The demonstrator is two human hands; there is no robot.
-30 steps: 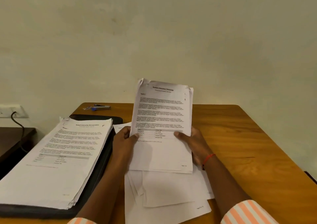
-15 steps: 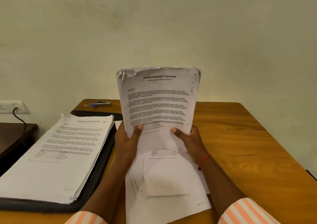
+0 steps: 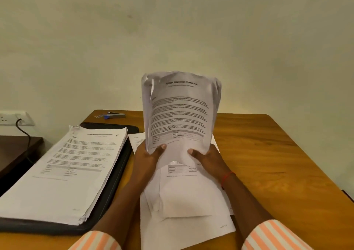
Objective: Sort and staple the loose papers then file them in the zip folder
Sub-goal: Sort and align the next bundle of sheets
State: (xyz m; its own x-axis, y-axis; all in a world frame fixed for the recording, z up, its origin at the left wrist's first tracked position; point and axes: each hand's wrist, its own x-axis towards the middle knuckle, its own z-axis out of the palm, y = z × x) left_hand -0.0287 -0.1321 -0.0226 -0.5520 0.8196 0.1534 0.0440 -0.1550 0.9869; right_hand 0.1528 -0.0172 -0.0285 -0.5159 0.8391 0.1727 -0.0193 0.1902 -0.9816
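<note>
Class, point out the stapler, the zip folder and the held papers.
stapler [image 3: 115,114]: head view, its metal body.
zip folder [image 3: 115,174]: head view, its bare right edge.
held papers [image 3: 182,112]: head view, printed front sheet.

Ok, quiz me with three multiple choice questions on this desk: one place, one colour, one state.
1. Where is the stapler? A. At the table's far edge, beyond the zip folder. B. In a hand. C. On a chair.
2. What colour is the thread on the right wrist? A. Blue. B. Green. C. Red.
3. How is the sheaf of papers held? A. Flat on the folder. B. Upright, gripped by left hand and right hand. C. By one hand only.
Answers: 1 A, it lies past the folder's far end; 2 C, a red band shows there; 3 B, both thumbs press its front.
</note>
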